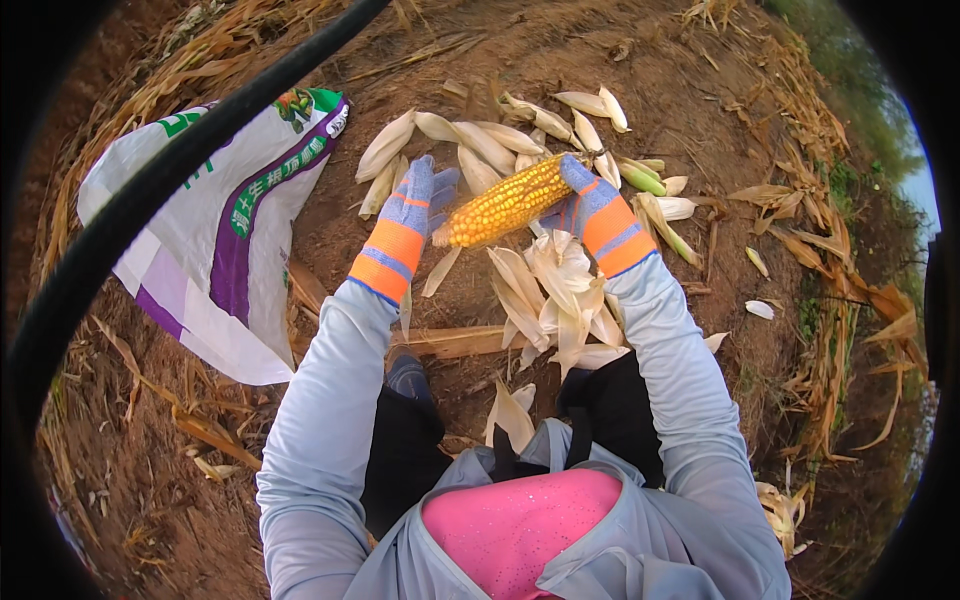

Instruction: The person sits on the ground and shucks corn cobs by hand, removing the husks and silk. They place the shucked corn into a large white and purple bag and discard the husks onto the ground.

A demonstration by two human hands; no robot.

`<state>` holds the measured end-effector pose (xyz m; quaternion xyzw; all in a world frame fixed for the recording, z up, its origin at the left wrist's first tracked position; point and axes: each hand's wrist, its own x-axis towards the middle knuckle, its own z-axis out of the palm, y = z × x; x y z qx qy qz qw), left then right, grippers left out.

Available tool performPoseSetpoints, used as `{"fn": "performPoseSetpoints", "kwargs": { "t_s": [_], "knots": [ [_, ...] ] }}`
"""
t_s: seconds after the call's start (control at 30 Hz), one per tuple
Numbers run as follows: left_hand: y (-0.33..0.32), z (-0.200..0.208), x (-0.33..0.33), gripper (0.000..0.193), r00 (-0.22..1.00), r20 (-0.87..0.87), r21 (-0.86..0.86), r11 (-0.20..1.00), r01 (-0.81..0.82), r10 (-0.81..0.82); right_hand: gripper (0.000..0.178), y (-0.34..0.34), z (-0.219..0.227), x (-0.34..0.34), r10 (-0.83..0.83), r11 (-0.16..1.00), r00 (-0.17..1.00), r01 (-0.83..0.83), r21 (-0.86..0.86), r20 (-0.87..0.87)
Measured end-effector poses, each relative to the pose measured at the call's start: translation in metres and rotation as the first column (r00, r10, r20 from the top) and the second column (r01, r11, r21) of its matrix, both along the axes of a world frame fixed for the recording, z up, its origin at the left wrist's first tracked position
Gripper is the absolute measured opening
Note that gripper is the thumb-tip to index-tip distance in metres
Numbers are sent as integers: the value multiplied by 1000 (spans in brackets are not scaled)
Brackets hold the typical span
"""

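A husked yellow ear of corn (pixel 512 203) is held slantwise in front of me, its pale butt end lower at the left and its tip up at the right. My right hand (pixel 585 200), in a blue and orange knitted glove, grips the tip end. At the butt end is my left hand (pixel 422 190) in a matching glove, its fingers curled against the cob and partly hidden by it. Pale stripped husks (pixel 560 285) lie below the ear, near my right wrist. Beyond both hands is a heap of ears still in their husks (pixel 485 145).
A white, purple and green woven sack (pixel 270 220) lies on the soil at the left. A black cable or strap (pixel 200 140) crosses the upper left of the view. Dry stalks and leaves (pixel 840 260) line the right side. A stalk (pixel 450 342) lies before my shoe (pixel 408 378).
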<state>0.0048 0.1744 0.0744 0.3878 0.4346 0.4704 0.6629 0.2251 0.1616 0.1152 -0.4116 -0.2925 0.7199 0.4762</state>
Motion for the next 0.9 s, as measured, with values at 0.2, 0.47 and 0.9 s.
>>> {"fn": "performPoseSetpoints", "kwargs": {
  "t_s": [0.2,0.47,0.9],
  "knots": [
    [-9,9,5,80,887,438,-228,972,-47,146,46,10,-34,7,20,993,784,-89,-81,-620],
    [-8,12,5,80,843,459,-326,936,-135,282,37,9,-29,-2,-21,999,949,6,-48,-315],
    [-8,12,1,84,884,335,-294,928,-231,326,44,8,-28,-7,-160,974,913,85,-209,-375]
  ]
}}
